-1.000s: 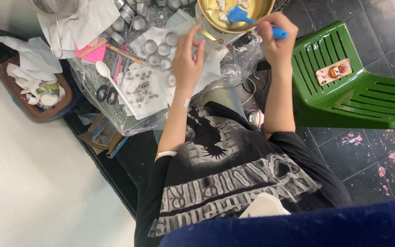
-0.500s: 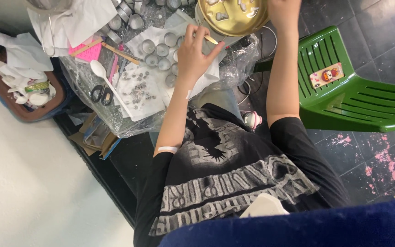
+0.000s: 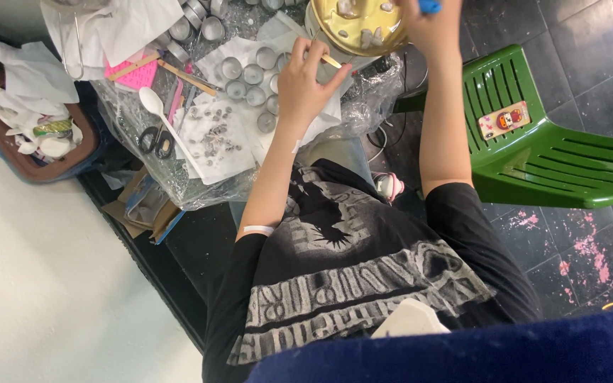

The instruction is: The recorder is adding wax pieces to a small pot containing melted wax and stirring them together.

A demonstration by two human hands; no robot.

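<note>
At the far edge of the table, the left hand [image 3: 306,81] pinches a thin wooden stick [image 3: 330,61] beside the yellow bowl [image 3: 356,28], the right hand [image 3: 431,25] grips something blue, and the small metal cups [image 3: 246,74] look unfilled.

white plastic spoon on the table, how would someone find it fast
Start at the cluttered table covered in clear plastic, left of the left hand. The white spoon lies slanted beside black scissors, its bowl below a pink pad. It is the only long white utensil there.
</note>
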